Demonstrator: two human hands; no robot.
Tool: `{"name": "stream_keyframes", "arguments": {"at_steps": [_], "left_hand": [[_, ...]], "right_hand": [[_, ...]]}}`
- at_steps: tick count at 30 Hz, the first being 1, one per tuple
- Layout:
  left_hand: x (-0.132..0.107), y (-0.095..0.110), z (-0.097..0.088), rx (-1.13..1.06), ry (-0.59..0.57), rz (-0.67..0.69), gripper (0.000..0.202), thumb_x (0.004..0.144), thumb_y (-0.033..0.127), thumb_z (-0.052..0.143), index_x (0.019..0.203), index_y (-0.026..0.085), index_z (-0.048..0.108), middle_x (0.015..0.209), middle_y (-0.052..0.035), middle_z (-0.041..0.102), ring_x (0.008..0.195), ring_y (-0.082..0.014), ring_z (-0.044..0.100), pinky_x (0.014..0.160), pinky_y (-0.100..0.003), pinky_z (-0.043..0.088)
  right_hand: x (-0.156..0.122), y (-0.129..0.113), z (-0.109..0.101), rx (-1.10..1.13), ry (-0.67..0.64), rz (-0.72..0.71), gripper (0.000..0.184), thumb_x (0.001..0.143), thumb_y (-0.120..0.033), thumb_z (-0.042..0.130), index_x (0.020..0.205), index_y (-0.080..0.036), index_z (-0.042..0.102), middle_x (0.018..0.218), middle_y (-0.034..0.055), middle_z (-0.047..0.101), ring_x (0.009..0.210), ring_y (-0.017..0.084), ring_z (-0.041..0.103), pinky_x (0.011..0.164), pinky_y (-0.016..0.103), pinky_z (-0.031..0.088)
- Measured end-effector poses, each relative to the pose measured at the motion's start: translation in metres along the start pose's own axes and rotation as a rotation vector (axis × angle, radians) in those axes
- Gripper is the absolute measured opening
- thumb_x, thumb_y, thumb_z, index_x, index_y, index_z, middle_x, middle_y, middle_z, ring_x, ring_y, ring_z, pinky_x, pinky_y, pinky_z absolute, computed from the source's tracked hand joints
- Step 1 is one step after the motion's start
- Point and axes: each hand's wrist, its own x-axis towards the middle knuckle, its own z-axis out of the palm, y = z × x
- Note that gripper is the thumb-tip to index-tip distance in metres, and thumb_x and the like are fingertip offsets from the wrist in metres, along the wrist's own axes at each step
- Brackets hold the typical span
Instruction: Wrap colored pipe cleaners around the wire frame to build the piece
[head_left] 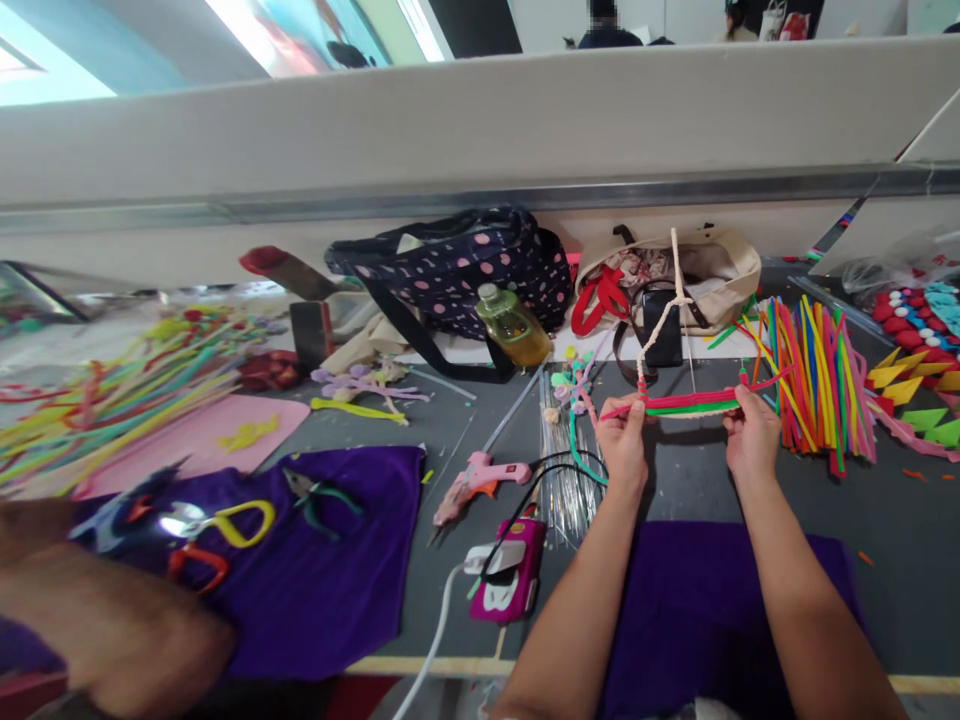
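My left hand [622,437] and my right hand [751,432] each pinch one end of a flat bundle of red, pink and green pipe cleaners [690,405], held level above the grey table [900,520]. A cream pipe cleaner [661,320] rises from the bundle's left end, bent upward. Both hands are closed on the bundle. A purple cloth [705,600] lies under my forearms.
A heap of multicoloured pipe cleaners [814,385] lies right of my hands. A pink glue gun [480,480], a power strip [510,575], scissors [225,522] and pliers [322,495] on a second purple cloth lie left. Bags [457,265] and a bottle [514,325] stand behind. Another person's arm [97,620] is at lower left.
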Motion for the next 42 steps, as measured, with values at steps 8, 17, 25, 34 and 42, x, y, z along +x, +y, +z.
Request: {"name": "stream_keyframes", "arguments": {"at_steps": [8,17,25,34,42], "left_hand": [[-0.001,0.000,0.002,-0.013,0.011,0.007,0.032,0.070,0.039,0.078,0.075,0.016,0.057,0.082,-0.0028,0.064,0.065,-0.0110,0.060,0.058,-0.024,0.052],[-0.008,0.004,0.009,-0.003,-0.042,-0.030,0.031,0.069,0.040,0.078,0.072,0.015,0.059,0.079,-0.0030,0.064,0.064,-0.0111,0.059,0.058,-0.023,0.051],[-0.004,0.001,0.007,-0.055,-0.065,-0.165,0.031,0.065,0.038,0.081,0.076,0.014,0.065,0.067,-0.0004,0.063,0.056,-0.0106,0.059,0.057,-0.025,0.052],[0.002,-0.002,0.004,-0.195,-0.065,-0.369,0.037,0.056,0.036,0.086,0.075,0.014,0.063,0.068,0.0007,0.063,0.058,-0.0089,0.059,0.061,-0.023,0.051],[0.003,-0.001,0.004,-0.279,-0.140,-0.424,0.037,0.057,0.036,0.086,0.070,0.013,0.061,0.063,0.0016,0.059,0.056,-0.0071,0.054,0.060,-0.020,0.047]], "right_hand": [[-0.010,0.006,0.006,0.094,-0.166,0.144,0.036,0.064,-0.047,0.079,0.082,-0.017,0.071,0.073,0.0007,0.065,0.052,0.006,0.045,0.040,0.019,0.031],[-0.023,0.015,0.018,0.007,-0.119,0.125,0.033,0.056,-0.039,0.083,0.074,-0.016,0.068,0.069,0.0006,0.067,0.049,0.006,0.048,0.038,0.018,0.029],[-0.019,0.012,0.016,-0.032,-0.034,0.063,0.031,0.054,-0.035,0.084,0.070,-0.015,0.067,0.066,0.0003,0.066,0.051,0.009,0.052,0.039,0.019,0.032],[-0.020,0.013,0.017,-0.082,-0.011,-0.004,0.029,0.057,-0.035,0.082,0.071,-0.015,0.068,0.069,0.0016,0.067,0.051,0.008,0.052,0.039,0.020,0.033],[-0.020,0.012,0.018,-0.102,-0.056,-0.018,0.027,0.059,-0.036,0.080,0.070,-0.015,0.068,0.071,0.0018,0.067,0.050,0.007,0.050,0.039,0.020,0.032]]}}
